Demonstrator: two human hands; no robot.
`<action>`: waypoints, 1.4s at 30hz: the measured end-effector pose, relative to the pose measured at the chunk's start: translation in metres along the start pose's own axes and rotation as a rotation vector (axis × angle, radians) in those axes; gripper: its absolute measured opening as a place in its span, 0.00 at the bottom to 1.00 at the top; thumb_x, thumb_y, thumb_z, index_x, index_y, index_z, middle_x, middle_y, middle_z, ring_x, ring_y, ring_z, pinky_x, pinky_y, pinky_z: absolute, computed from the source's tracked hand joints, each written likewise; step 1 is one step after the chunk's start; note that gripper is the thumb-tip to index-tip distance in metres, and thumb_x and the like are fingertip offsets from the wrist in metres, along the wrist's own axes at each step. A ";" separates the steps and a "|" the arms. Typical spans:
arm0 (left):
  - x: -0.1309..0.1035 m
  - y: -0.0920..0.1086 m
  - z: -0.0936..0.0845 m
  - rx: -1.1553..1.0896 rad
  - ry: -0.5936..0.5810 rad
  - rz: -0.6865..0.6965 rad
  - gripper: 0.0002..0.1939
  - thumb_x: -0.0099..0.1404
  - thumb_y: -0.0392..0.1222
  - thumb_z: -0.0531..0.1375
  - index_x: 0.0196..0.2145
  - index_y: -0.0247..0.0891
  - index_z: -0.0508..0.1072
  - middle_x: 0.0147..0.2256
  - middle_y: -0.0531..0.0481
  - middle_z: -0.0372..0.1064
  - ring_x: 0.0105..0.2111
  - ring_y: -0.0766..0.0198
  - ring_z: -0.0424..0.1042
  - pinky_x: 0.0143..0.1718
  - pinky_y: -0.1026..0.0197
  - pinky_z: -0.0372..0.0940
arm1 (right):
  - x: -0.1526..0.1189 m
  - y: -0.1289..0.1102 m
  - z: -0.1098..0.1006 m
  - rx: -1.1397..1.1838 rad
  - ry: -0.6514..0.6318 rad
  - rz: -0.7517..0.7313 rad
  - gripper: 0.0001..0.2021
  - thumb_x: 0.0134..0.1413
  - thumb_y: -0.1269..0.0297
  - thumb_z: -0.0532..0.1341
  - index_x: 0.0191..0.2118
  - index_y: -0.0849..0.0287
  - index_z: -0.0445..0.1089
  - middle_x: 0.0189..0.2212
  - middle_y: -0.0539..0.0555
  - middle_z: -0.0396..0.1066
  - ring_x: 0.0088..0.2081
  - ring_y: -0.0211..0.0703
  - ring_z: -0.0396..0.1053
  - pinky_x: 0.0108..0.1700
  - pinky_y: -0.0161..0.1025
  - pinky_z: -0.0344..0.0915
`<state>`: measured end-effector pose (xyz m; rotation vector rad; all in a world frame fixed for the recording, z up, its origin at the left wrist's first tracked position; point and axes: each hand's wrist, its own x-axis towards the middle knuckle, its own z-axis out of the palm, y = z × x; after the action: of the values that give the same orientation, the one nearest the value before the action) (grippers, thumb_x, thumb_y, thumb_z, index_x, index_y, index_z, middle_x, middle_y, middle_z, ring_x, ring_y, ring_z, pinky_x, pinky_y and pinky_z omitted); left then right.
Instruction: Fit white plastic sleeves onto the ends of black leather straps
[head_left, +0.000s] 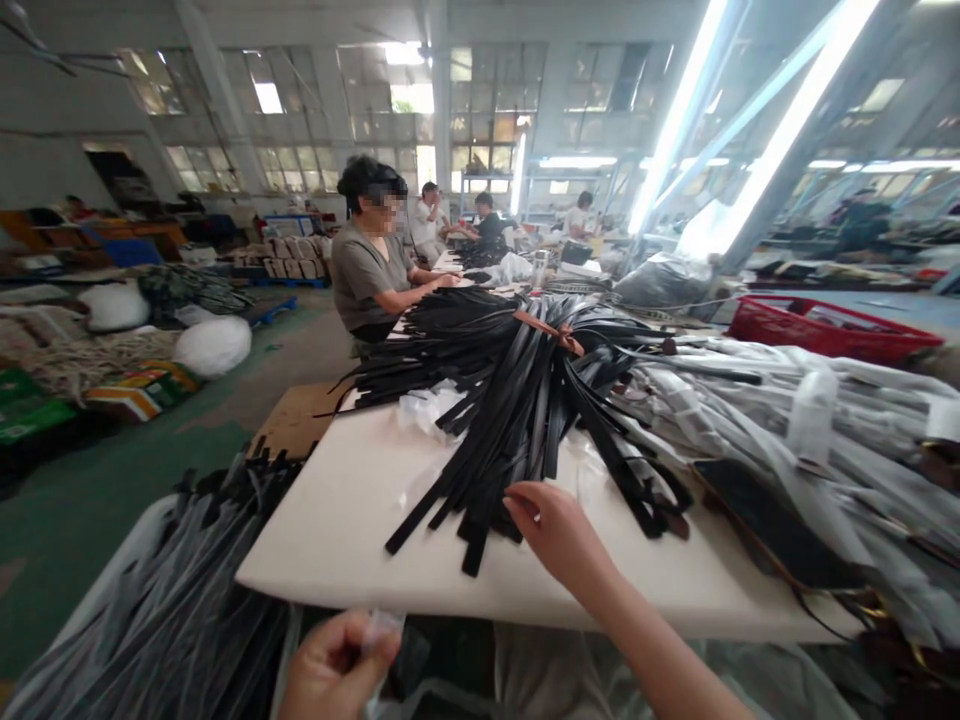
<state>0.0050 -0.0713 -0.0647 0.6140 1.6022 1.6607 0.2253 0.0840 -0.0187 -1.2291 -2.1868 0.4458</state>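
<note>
A big heap of long black straps lies fanned across the white table, bound near the top by a brown tie. My right hand reaches over the near edge, its fingers curled at the strap ends; whether it grips one I cannot tell. Below the table edge, my left hand is closed on a small clear plastic bag.
Plastic-wrapped straps pile up on the right, with a red basket behind. More bagged straps sit low at the left. A person in a grey shirt works at the table's far end; other people sit further back.
</note>
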 end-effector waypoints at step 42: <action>-0.022 0.042 -0.022 0.791 -0.378 0.694 0.10 0.66 0.53 0.60 0.36 0.45 0.74 0.27 0.60 0.74 0.27 0.69 0.73 0.32 0.72 0.64 | -0.039 -0.086 -0.028 -0.272 -0.355 -0.673 0.07 0.54 0.69 0.64 0.35 0.56 0.63 0.28 0.47 0.70 0.26 0.43 0.67 0.30 0.42 0.54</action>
<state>-0.0058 -0.0999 -0.0224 1.9337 1.8302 1.1465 0.2015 0.0061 0.0370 -0.4830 -2.8571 0.0847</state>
